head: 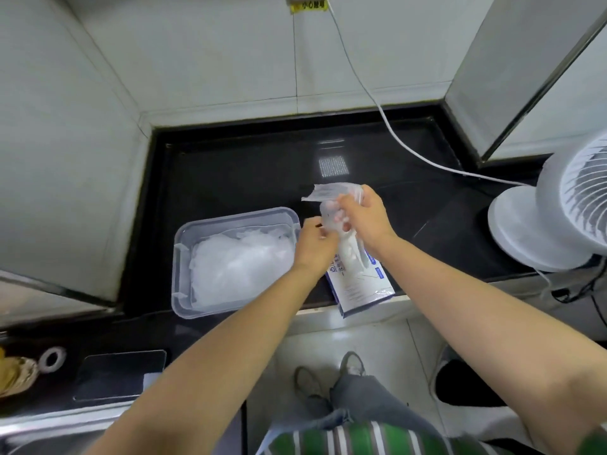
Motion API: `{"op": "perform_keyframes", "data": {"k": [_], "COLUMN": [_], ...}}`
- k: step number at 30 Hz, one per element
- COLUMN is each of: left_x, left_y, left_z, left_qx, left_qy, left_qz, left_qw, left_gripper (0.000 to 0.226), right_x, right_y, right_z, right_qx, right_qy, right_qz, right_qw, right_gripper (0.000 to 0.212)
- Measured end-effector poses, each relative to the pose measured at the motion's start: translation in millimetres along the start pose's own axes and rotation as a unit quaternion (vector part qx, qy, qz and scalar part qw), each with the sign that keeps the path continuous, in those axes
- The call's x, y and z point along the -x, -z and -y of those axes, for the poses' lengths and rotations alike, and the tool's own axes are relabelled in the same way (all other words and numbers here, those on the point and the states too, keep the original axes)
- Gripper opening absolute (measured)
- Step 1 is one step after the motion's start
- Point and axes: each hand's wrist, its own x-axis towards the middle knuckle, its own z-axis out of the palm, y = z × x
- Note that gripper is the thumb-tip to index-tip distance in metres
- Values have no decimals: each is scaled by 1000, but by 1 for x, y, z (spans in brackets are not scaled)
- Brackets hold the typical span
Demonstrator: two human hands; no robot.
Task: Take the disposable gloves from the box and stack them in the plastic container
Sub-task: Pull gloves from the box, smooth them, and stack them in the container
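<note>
The right hand (368, 218) is gripping a thin clear glove (330, 195) with curled fingers, holding it up above the box (361, 289). The left hand (313, 246), at 8 o'clock from the right one, is pinching the lower part of the same glove between thumb and fingertips. The glove's loose end is fanning out toward 10 o'clock. The box is lying at the near edge of the black worktop (230, 172), one corner hanging over it. The clear container (179, 257) is sitting at 9 o'clock from the box, just beside it, holding a pile of gloves (239, 264). A white fan (522, 224) is standing at 3 o'clock, its cable (393, 133) running up the wall.
</note>
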Motion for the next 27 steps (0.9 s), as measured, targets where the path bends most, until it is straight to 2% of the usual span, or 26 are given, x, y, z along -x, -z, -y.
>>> {"op": "perform_keyframes", "data": {"k": [1, 3, 5, 7, 9, 11, 12, 14, 16, 17, 18, 20, 22, 25, 27], "left_x": [0, -1, 2, 2, 4, 6, 7, 13, 19, 22, 24, 25, 27, 28, 29], "left_y": [10, 35, 52, 62, 74, 86, 91, 99, 107, 110, 115, 125, 136, 150, 156], "left_z": [-4, -5, -4, 0, 2, 7, 9, 14, 20, 23, 26, 31, 34, 40, 44], "left_qx": [34, 103, 154, 155, 151, 164, 156, 113, 80, 67, 62, 70, 77, 87, 136], "left_qy": [0, 21, 58, 49, 34, 13, 0, -39, -80, -85, -83, -56, -25, 12, 36], "left_qz": [-21, -23, -11, -47, -108, -147, -154, -131, -82, -66, -58, -55, -61, -48, -21], "left_qw": [999, 994, 986, 986, 982, 975, 976, 984, 990, 992, 993, 994, 995, 995, 990], "left_gripper": [21, 35, 44, 31, 13, 9, 10, 12, 14, 13, 11, 11, 17, 17, 30], "right_x": [1, 6, 15, 23, 29, 32, 33, 34, 34, 33, 33, 31, 27, 23, 25], "right_y": [-3, -15, -29, -42, -53, -60, -61, -63, -65, -67, -69, -74, -78, -83, -88], "right_z": [-1, -1, -4, -7, -8, -6, -4, 0, 6, 5, 7, 7, 7, 8, 8], "right_qx": [-17, -28, -8, 6, 16, 20, 12, -33, -56, -55, -49, -56, -69, -111, -86], "right_qy": [-9, -21, -34, -41, -43, -46, -55, -93, -129, -131, -127, -121, -121, -151, -166], "right_qz": [9, 67, 136, 175, 195, 205, 208, 249, 294, 305, 299, 252, 209, 245, 284], "right_qw": [1000, 997, 990, 984, 980, 978, 977, 964, 945, 942, 944, 959, 968, 951, 941], "right_gripper": [5, 11, 28, 34, 26, 10, 11, 9, 33, 34, 26, 9, 16, 13, 21]}}
